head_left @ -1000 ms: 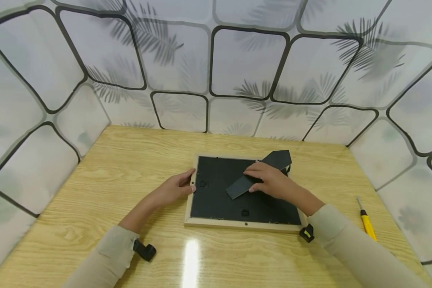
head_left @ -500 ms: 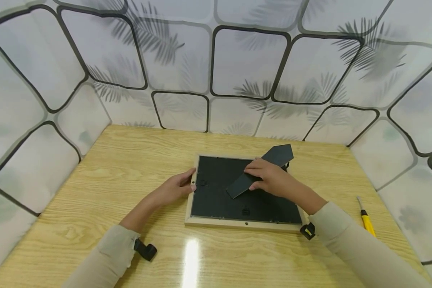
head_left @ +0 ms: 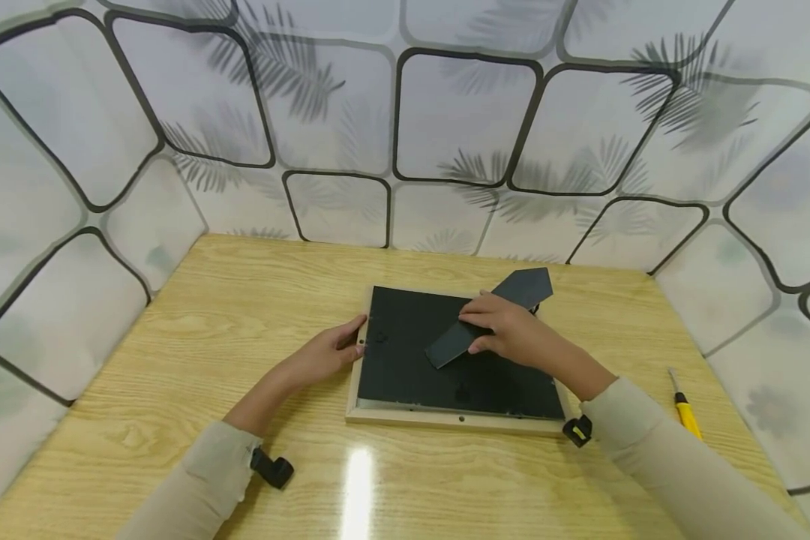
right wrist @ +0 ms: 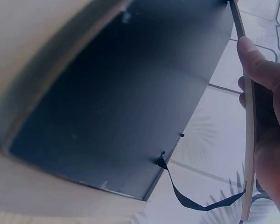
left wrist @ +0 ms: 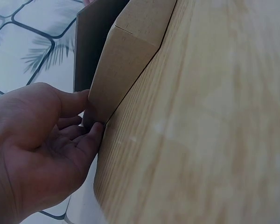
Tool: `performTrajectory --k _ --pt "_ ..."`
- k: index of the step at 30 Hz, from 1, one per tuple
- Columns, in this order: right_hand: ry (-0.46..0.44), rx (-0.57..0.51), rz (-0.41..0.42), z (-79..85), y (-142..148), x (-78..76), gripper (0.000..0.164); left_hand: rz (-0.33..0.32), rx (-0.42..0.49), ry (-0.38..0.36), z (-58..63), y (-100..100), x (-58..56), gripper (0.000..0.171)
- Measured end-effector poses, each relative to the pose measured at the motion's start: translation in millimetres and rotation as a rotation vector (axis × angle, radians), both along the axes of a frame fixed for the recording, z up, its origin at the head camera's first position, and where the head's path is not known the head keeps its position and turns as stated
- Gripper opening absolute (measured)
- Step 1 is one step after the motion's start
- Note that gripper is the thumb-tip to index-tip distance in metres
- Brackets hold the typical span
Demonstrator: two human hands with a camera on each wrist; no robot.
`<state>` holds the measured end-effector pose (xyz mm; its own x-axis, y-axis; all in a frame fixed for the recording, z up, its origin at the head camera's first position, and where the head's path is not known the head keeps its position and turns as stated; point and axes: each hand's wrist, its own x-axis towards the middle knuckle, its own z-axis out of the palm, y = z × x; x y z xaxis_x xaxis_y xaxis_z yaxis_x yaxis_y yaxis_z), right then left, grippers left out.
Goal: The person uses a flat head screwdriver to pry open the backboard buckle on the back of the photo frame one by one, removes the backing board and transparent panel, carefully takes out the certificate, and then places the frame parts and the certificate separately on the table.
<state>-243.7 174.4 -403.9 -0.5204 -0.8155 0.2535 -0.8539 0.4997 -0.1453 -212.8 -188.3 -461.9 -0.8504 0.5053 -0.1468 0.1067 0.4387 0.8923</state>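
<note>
A picture frame (head_left: 405,417) of pale wood lies back side up on the table. Its black backing board (head_left: 398,379) is tilted up from the frame on the left and front sides, leaving a gap along the front rail. My left hand (head_left: 320,354) pinches the frame's left rail, thumb on top and fingers against the outer side (left wrist: 126,60). Across the board, my right hand (head_left: 516,334) grips the black easel stand (head_left: 525,286), which is swung out at a slant. A short black ribbon (right wrist: 200,207) links the stand to the board in the right wrist view.
A screwdriver (head_left: 687,412) with a yellow handle lies to the right, beside the right forearm. The wooden table (head_left: 209,315) meets patterned walls (head_left: 337,206) at the back and sides.
The backing board has risen at its left and front edges, widening the gap to the frame. My right hand and the easel stand have moved up slightly; my left hand has stayed in place.
</note>
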Motion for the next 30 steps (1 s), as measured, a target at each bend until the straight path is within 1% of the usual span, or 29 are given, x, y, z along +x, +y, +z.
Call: performTrajectory --k 2,5,11,17,21,30 --pt "0.016 0.003 0.001 -0.2 -1.8 -0.1 0.057 0.007 0.000 -0.003 0.3 0.0 0.4 0.067" --pt "0.014 0.010 -0.001 -0.5 -5.0 0.9 0.055 0.010 0.017 -0.013 0.5 0.3 0.7 0.066" --pt "-0.019 0.015 -0.040 -0.9 -7.4 5.0 0.055 0.003 0.036 -0.016 -0.2 1.0 0.1 0.065" --pt "-0.051 0.038 -0.070 -3.5 -6.4 6.9 0.057 0.004 0.023 -0.025 -0.8 0.2 -0.2 0.066" --pt "-0.042 0.039 -0.067 -4.8 -6.1 7.2 0.056 0.000 0.017 -0.024 -0.9 -1.2 0.3 0.066" --pt "-0.018 0.038 -0.064 -8.0 -4.2 6.6 0.056 0.004 0.019 -0.008 3.4 -0.7 2.7 0.065"
